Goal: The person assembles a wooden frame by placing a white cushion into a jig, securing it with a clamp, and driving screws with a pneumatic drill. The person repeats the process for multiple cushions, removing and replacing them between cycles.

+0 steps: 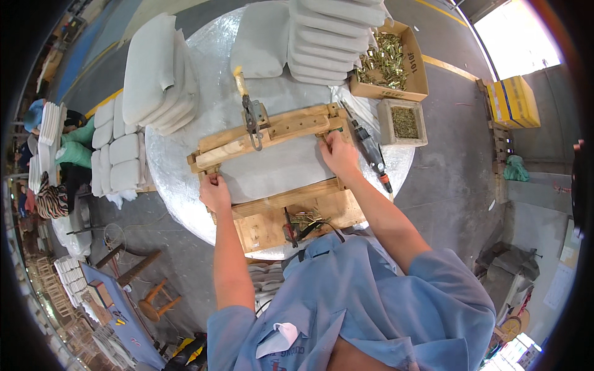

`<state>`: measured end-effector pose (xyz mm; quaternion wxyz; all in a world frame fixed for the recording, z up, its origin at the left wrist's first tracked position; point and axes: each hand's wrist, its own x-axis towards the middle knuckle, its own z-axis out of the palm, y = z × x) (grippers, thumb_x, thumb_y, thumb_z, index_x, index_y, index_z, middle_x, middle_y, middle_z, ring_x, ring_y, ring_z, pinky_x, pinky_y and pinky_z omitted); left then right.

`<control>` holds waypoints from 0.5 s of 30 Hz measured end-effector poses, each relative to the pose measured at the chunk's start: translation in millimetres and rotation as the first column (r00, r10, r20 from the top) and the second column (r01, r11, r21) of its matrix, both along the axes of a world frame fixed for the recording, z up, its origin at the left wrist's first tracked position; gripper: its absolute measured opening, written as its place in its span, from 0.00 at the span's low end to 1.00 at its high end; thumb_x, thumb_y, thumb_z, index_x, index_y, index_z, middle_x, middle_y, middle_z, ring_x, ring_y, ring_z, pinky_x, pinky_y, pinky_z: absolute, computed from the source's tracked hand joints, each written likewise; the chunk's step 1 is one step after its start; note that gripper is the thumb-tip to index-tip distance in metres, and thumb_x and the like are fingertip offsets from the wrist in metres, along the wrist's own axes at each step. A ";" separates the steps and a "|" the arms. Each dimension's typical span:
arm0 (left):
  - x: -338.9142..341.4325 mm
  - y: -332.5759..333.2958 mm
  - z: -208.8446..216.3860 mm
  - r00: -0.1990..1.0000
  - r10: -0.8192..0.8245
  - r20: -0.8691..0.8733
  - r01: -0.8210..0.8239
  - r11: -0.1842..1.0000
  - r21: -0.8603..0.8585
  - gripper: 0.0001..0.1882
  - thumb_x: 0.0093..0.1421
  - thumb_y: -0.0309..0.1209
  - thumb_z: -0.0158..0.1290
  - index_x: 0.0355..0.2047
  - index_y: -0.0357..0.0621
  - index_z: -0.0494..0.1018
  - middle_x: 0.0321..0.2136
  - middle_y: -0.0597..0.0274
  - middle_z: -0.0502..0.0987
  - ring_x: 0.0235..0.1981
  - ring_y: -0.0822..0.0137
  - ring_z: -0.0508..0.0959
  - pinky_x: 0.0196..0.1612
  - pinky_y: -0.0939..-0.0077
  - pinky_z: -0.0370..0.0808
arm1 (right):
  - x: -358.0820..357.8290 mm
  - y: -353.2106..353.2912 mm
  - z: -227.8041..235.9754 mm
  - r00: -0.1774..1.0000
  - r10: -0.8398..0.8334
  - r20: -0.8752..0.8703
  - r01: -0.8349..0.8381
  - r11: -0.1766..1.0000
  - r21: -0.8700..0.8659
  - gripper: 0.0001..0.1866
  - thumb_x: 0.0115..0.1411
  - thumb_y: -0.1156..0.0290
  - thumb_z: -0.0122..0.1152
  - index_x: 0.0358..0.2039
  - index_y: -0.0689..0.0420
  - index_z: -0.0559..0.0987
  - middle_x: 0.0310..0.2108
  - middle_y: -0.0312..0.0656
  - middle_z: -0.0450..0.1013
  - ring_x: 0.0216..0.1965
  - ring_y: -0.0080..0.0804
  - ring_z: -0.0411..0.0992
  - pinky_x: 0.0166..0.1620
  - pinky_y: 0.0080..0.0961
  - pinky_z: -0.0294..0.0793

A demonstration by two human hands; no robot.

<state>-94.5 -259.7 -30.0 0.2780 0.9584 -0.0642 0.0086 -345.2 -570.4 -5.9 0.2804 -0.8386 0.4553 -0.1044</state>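
Observation:
In front of me a wooden jig frame surrounds a grey padded cushion. On its far rail sits a metal toggle clamp with a yellow handle pointing away from me. My left hand is at the jig's left end, fingers closed beside the cushion's left edge. At the right end my right hand also has its fingers closed, near the far right corner. Whatever is between the fingers of either hand is too small or hidden. A power screwdriver lies just right of the jig.
Grey cushions are stacked at the far side and far left. A cardboard box of brass-coloured fasteners and a smaller box of metal pieces stand far right. Loose fasteners lie on the near wooden tray.

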 end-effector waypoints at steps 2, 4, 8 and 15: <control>-2.1 -2.0 -2.4 1.000 0.006 0.012 -0.007 1.000 0.008 0.07 0.62 0.37 0.61 0.34 0.50 0.84 0.28 0.65 0.84 0.34 0.55 0.83 0.50 0.53 0.72 | -9.1 1.6 -5.7 0.998 0.044 0.038 -0.043 0.999 -0.017 0.13 0.69 0.53 0.62 0.43 0.46 0.75 0.24 0.46 0.81 0.29 0.56 0.82 0.34 0.56 0.78; 0.0 -0.7 0.2 0.999 -0.002 0.044 0.001 1.000 0.023 0.07 0.62 0.36 0.61 0.34 0.50 0.84 0.28 0.65 0.84 0.34 0.54 0.83 0.48 0.54 0.72 | -7.0 2.0 -11.6 0.999 0.045 0.014 -0.044 0.997 -0.063 0.12 0.68 0.53 0.62 0.43 0.45 0.75 0.24 0.45 0.81 0.28 0.55 0.82 0.34 0.56 0.78; -1.5 -7.8 6.4 0.999 0.027 -0.031 -0.026 0.999 0.029 0.08 0.62 0.38 0.60 0.34 0.50 0.85 0.29 0.64 0.85 0.35 0.56 0.84 0.49 0.55 0.70 | -4.8 2.3 -19.0 1.000 0.012 -0.027 -0.014 0.996 -0.087 0.10 0.68 0.53 0.62 0.43 0.43 0.75 0.23 0.44 0.81 0.28 0.55 0.82 0.33 0.56 0.78; -1.3 -8.4 5.4 1.000 0.012 -0.006 -0.011 0.997 0.075 0.11 0.63 0.42 0.60 0.34 0.50 0.83 0.31 0.63 0.86 0.38 0.56 0.84 0.53 0.55 0.70 | -7.3 9.0 -19.5 0.999 0.026 -0.038 -0.030 0.994 -0.108 0.11 0.69 0.52 0.62 0.42 0.42 0.75 0.22 0.42 0.80 0.26 0.56 0.81 0.32 0.54 0.77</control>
